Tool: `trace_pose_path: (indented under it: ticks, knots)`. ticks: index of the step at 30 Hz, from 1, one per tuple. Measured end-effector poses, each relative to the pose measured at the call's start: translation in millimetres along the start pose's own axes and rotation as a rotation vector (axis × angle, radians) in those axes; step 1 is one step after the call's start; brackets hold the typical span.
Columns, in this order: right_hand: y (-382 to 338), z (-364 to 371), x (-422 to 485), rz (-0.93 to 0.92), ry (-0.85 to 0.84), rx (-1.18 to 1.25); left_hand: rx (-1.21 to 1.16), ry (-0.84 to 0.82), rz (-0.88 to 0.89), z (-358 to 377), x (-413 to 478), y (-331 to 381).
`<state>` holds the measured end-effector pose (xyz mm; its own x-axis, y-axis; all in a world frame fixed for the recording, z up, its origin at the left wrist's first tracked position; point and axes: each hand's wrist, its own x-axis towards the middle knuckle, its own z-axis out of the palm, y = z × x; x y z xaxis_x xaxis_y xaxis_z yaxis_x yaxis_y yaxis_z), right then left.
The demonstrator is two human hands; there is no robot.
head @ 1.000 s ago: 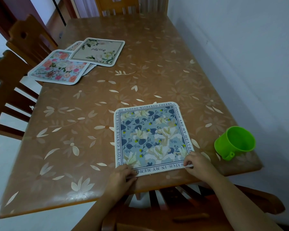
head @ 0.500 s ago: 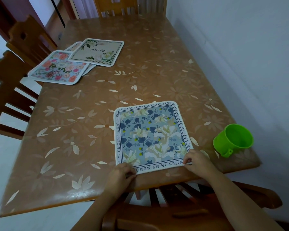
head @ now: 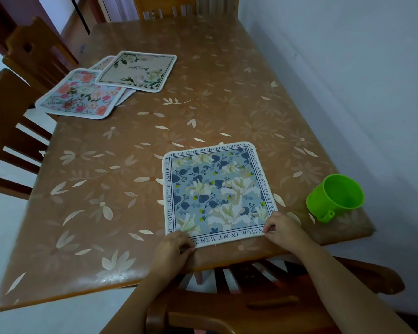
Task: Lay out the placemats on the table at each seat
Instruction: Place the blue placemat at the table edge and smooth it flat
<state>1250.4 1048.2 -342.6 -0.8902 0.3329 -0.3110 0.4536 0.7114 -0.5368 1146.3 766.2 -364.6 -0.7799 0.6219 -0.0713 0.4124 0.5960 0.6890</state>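
A blue floral placemat with a text border lies flat near the table's front edge. My left hand pinches its near left corner, and my right hand pinches its near right corner. At the far left of the table lies a loose pile of other placemats: a pink floral one in front, a cream one with green leaves on top behind it, and at least one more partly hidden beneath.
A green plastic cup stands at the table's right front corner, close to the white wall. Wooden chairs stand at the left side, the far end and just under my arms.
The blue placemat and both hands have shifted slightly away from the table's front edge; the grip on its corners is unchanged.
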Motion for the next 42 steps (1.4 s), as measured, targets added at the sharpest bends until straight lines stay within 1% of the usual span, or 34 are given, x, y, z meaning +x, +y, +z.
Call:
trace_pose_path:
  ticks: [7,12,15,18,20,22,24,27,28,30,32,34,36,40,42]
  knots:
    - [-2,1,0,0.003,-0.004,-0.025,0.031,0.011,0.023,-1,0,0]
    - [-2,0,-1,-0.036,-0.009,-0.024,0.016,0.014,0.015,1,0,-1]
    - [0,1,0,-0.077,-0.015,-0.059,-0.053,0.055,-0.04,3,0,-5]
    - [3,1,1,-0.078,0.018,-0.1,-0.118,0.116,-0.117,3,2,-5]
    - [3,0,2,-0.103,0.044,-0.141,0.006,0.126,-0.112,1,3,-6]
    - [4,-1,3,-0.145,0.034,-0.198,0.144,0.115,-0.071,-2,3,-8]
    - [4,-2,4,-0.18,-0.019,-0.217,0.201,0.086,-0.04,-3,5,-13]
    - [1,2,6,-0.168,-0.143,-0.118,0.313,-0.037,-0.032,2,11,-20]
    - [-1,5,8,-0.166,-0.187,-0.129,0.361,-0.073,-0.033,4,16,-21]
    - [-7,14,13,-0.181,-0.235,-0.223,0.453,-0.122,-0.057,7,26,-19]
    - [-13,24,19,-0.195,-0.251,-0.326,0.521,-0.138,-0.071,8,38,-16]
    - [-19,31,26,-0.199,-0.277,-0.415,0.556,-0.131,-0.066,8,51,-15]
    - [-25,37,36,-0.201,-0.28,-0.444,0.571,-0.135,-0.056,8,63,-16]
    - [-33,39,62,-0.251,-0.229,-0.441,0.56,-0.117,-0.03,5,88,-19]
    - [-34,37,79,-0.292,-0.174,-0.447,0.564,-0.111,-0.025,3,101,-20]
